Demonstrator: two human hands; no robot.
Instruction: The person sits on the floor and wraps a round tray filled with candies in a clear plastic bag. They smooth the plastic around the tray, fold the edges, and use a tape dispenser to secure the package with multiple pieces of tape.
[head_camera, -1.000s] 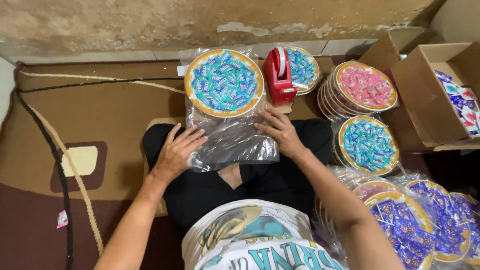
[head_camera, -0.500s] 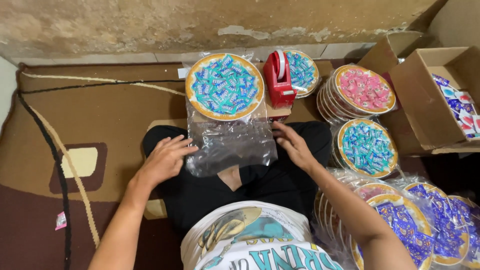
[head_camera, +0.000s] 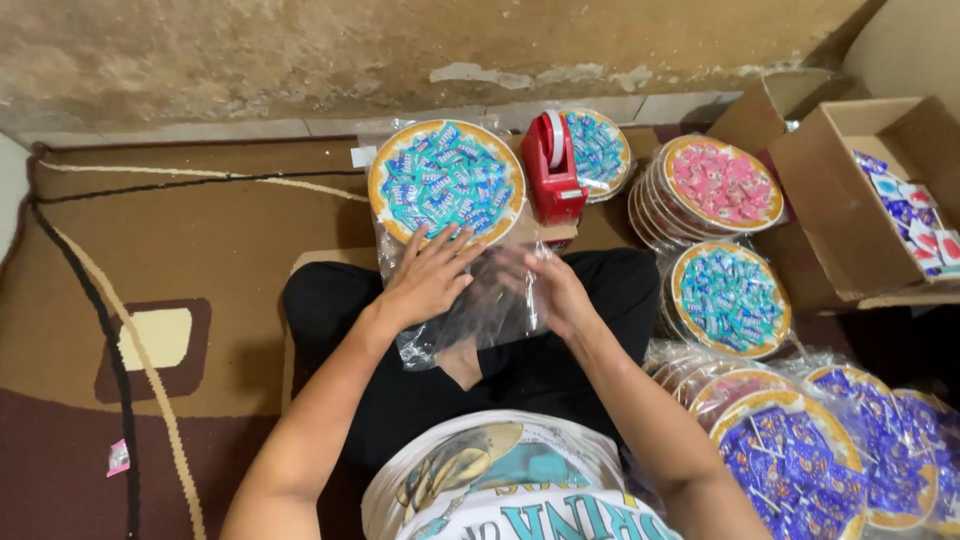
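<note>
A round disc covered with blue and teal sweets (head_camera: 446, 179) lies inside a clear plastic bag (head_camera: 490, 305) on the cloth in front of my lap. My left hand (head_camera: 428, 279) rests flat on the bag just below the disc, fingers spread. My right hand (head_camera: 548, 290) presses the loose open end of the same bag beside it, fingers curled onto the plastic. A red tape dispenser (head_camera: 553, 170) stands right of the disc, just beyond my right hand.
Stacks of bagged round discs with pink (head_camera: 718, 186), blue-teal (head_camera: 730, 298) and purple sweets (head_camera: 800, 465) crowd the right side. An open cardboard box (head_camera: 880, 200) holds sweet packets at far right. A brown patterned rug (head_camera: 150, 300) and a rough wall (head_camera: 400, 50) bound the area.
Both hands came off the bag's sides and moved together onto the middle of the bag below the disc. The view has shifted slightly.
</note>
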